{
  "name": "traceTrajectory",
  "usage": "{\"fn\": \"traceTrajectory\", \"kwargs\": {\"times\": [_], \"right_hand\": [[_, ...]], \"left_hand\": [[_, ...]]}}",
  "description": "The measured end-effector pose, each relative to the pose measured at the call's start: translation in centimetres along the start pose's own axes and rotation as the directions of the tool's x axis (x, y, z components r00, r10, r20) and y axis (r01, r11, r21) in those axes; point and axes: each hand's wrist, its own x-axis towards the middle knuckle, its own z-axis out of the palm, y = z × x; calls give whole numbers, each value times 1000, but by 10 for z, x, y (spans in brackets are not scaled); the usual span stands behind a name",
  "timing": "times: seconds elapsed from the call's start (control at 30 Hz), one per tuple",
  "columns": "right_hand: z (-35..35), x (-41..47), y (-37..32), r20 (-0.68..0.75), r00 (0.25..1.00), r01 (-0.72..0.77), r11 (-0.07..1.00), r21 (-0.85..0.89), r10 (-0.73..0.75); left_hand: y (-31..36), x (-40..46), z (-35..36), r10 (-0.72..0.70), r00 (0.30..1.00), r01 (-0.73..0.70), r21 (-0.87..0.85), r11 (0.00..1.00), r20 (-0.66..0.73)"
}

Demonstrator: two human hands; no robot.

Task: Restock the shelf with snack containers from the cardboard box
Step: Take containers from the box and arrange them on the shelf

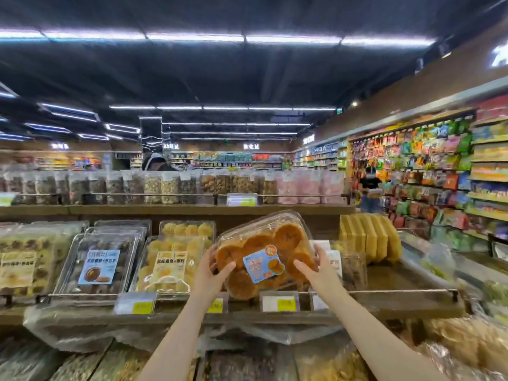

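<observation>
A clear plastic snack container (264, 248) full of round orange-brown cakes, with a blue label, is tilted over the middle shelf (398, 292). My left hand (213, 270) grips its left edge and my right hand (316, 268) grips its right edge. It hangs above the rail, in a gap to the right of a stack of yellow-cookie containers (171, 259). No cardboard box is in view.
Dark-cookie containers (100, 259) and pale pastry trays (24, 262) fill the shelf's left. Yellow packs (368, 237) stand at its right. Price tags (279, 301) line the rail. Bagged snacks (165, 185) sit on the upper shelf. Bulk bins lie below. A person (369, 188) stands in the right aisle.
</observation>
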Motion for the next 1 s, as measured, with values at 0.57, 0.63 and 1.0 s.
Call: {"fn": "traceTrajectory", "kwargs": {"times": [0.57,0.63,1.0], "right_hand": [[15,93,105,9,972,-184,791,-583,233],[16,94,103,11,976,-174,809,-561,218],[9,69,71,-101,995,-53,849,-525,0]], "left_hand": [[-80,104,65,-134,990,119,254,960,42],[-81,103,63,-154,988,144,257,956,21],[-59,60,19,-51,996,73,382,921,-66]]}}
